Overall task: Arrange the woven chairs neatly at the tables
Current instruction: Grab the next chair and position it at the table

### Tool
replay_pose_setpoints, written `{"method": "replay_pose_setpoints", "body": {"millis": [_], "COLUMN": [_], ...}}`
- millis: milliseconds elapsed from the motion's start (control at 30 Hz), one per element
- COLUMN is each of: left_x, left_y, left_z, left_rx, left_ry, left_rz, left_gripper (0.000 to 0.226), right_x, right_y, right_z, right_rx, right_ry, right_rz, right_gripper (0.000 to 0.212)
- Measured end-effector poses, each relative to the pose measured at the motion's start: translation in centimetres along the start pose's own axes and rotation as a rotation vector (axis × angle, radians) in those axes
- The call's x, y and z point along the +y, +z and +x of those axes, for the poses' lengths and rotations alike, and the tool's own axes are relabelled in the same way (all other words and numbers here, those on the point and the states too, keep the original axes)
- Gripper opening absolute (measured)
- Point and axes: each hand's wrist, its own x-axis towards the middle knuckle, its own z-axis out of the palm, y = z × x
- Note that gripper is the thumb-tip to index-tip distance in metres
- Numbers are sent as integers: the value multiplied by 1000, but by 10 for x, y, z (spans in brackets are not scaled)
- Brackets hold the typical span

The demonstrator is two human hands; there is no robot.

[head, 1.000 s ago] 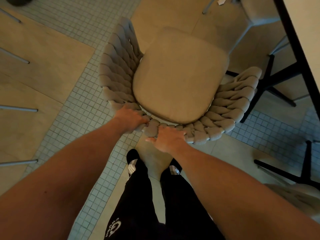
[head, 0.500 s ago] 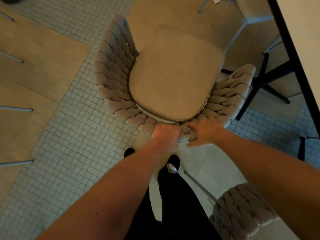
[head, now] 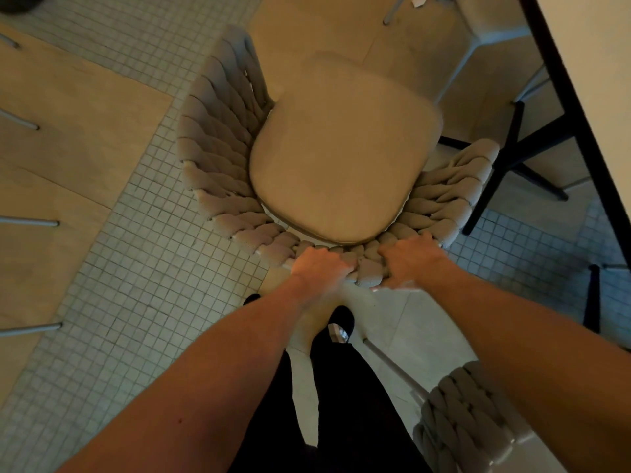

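A woven chair (head: 345, 151) with a beige seat cushion and a thick braided backrest stands on the floor right in front of me, its seat facing away toward the table (head: 594, 97) at the upper right. My left hand (head: 319, 264) grips the top of the backrest near its middle. My right hand (head: 411, 257) grips the same braided rim just to the right. Both sets of fingers curl over the weave. The chair's legs are hidden under the seat.
A second woven chair (head: 467, 414) stands close at my lower right. Another pale chair (head: 488, 18) sits at the top by the table. Black table legs (head: 508, 155) reach the floor right of the seat. Thin metal legs (head: 30, 221) poke in from the left.
Both hands slid rightward along the backrest rim and now grip its middle. The chair shifted a little toward the table, and the second chair came into view at lower right.
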Motion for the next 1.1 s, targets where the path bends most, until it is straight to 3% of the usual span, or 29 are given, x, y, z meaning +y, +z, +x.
{"method": "replay_pose_setpoints", "body": {"millis": [367, 433, 600, 800, 1100], "left_x": [-75, -96, -130, -110, -62], "left_y": [-10, -11, -12, -5, -2], "left_z": [-40, -47, -69, -65, -50], "left_rx": [-177, -232, -135, -138, -166], "left_ry": [172, 152, -84, -295, -216], "left_rz": [311, 365, 429, 348, 203], "left_gripper": [30, 36, 44, 43, 47], "right_x": [-93, -116, -159, -142, -59], "right_y": [-7, -14, -33, -23, 5], "right_z": [9, 14, 24, 23, 13], "right_rx": [4, -7, 33, 66, 14], "right_ry": [141, 151, 100, -29, -59], "right_rz": [394, 495, 649, 563, 189], "right_gripper": [92, 95, 80, 76, 84]}}
